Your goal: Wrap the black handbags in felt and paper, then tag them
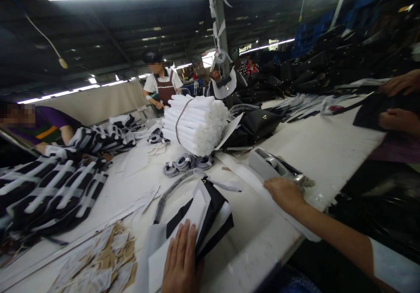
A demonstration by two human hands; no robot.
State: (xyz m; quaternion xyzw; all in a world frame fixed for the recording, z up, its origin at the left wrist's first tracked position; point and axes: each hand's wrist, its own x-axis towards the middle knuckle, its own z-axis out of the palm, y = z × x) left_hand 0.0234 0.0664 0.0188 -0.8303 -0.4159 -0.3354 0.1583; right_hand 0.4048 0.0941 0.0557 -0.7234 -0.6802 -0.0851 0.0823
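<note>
My left hand (182, 255) lies with fingers stretched flat on a white sheet over a black bag (215, 223). The bag lies on its side on the white table, its handle (164, 196) wrapped in clear plastic and curving out to the left. Beside the grey tape dispenser (267, 164), my right hand (285, 194) is closed, fingers bent together over a long white strip (241, 172). What those fingers hold, if anything, is hidden.
A tied bundle of white rolls (197, 124) stands mid-table behind coiled straps (185, 161). Tags (108, 253) lie front left, below stacked black-and-white bags (49, 192). Another black bag (252, 128) sits behind the dispenser. A co-worker's hands (400, 120) hold black material at right; other people stand beyond.
</note>
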